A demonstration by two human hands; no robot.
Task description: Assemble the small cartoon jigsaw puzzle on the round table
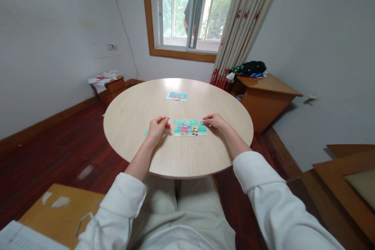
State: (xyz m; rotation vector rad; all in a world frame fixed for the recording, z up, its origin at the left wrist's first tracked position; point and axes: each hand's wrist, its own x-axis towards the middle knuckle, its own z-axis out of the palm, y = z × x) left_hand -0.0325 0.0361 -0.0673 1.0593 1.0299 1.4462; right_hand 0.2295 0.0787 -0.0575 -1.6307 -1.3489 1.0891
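Note:
A partly assembled jigsaw puzzle point(187, 129) with cartoon figures on a turquoise ground lies flat on the round table point(190, 160). Its upper right corner has a gap. At that corner my right hand point(215, 120) pinches a small puzzle piece point(202, 121) between thumb and fingertips. Just left of the puzzle is my left hand point(158, 127), its fingers curled together; what they hold, if anything, is hidden. Beside and partly behind that hand lie loose turquoise pieces point(145, 133). Farther back rests a picture sheet point(177, 96) with a similar scene.
A wooden cabinet point(266, 86) with a heap of dark cloth point(252, 68) stands behind the table on the right. On the left is a small wooden stand point(113, 86) with papers. A person point(191, 11) is visible through the window. A yellow-brown board point(58, 211) is at lower left.

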